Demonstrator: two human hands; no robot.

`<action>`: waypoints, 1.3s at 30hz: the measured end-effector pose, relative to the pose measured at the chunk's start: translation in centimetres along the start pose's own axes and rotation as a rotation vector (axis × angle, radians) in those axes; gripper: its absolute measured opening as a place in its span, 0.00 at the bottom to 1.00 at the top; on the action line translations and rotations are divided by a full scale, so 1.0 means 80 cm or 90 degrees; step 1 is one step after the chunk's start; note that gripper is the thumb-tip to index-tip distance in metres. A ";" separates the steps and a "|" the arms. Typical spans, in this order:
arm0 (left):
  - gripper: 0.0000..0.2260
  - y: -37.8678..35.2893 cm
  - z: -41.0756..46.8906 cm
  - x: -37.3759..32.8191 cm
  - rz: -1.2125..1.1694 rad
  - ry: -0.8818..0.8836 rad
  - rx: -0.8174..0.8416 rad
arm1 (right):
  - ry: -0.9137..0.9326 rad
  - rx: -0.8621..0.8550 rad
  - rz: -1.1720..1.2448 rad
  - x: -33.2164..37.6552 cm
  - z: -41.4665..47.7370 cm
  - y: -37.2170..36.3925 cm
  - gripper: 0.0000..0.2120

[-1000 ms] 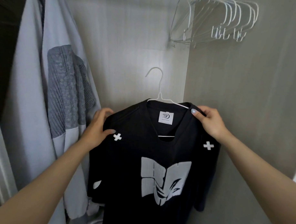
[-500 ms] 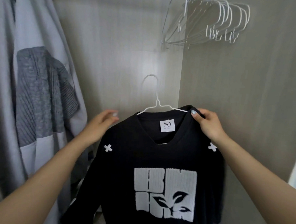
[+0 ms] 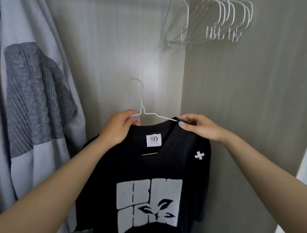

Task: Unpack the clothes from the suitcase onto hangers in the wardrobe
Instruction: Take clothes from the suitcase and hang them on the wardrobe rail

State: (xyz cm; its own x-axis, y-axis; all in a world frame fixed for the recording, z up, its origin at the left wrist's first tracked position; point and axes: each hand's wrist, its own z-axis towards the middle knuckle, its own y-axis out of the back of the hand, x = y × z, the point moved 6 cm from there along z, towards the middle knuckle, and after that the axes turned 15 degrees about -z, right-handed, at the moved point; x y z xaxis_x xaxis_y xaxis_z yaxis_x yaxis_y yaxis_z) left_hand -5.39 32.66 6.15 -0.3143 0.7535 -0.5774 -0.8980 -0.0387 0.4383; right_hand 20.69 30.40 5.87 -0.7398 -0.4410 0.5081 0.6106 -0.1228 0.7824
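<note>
Pinching thin white wire hanger [image 3: 141, 100] with left hand [image 3: 116, 130], gripping collar of black printed T-shirt [image 3: 147, 168] with right hand [image 3: 201, 128]; hook upward, shoulders left-right, hem down.

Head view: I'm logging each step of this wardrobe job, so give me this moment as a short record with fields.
garment: black T-shirt, white print, draped on a white wire hanger
left hand: pinches the hanger's wire at the shirt's left shoulder
right hand: pinches the collar where the wire enters it
hook: free in the air, caught on nothing
top right: empty hangers bunched together
far left: grey garment hanging
status: shirt on hanger, not yet hung
</note>
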 end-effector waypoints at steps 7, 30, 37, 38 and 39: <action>0.12 0.019 0.038 0.001 -0.060 -0.007 -0.026 | -0.009 0.120 0.072 0.043 -0.005 0.009 0.19; 0.40 0.275 -0.002 -0.124 0.473 0.046 -0.282 | 0.050 -0.259 0.198 0.361 0.203 0.088 0.06; 0.40 0.321 0.032 -0.159 0.444 0.099 -0.280 | 0.095 -0.348 0.206 0.468 0.278 0.133 0.18; 0.39 0.322 0.034 -0.159 0.432 0.107 -0.275 | 0.093 -0.353 0.207 0.477 0.287 0.133 0.18; 0.39 0.326 0.034 -0.158 0.413 0.109 -0.276 | 0.094 -0.352 0.202 0.488 0.295 0.129 0.17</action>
State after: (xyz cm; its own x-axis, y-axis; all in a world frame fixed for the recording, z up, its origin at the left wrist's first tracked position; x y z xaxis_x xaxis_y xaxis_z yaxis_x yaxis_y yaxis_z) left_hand -23.98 23.87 26.73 -0.8263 0.3834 -0.4126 -0.5488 -0.7130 0.4365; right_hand -8.59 32.88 42.31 -0.4767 -0.6433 0.5990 0.8776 -0.3876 0.2821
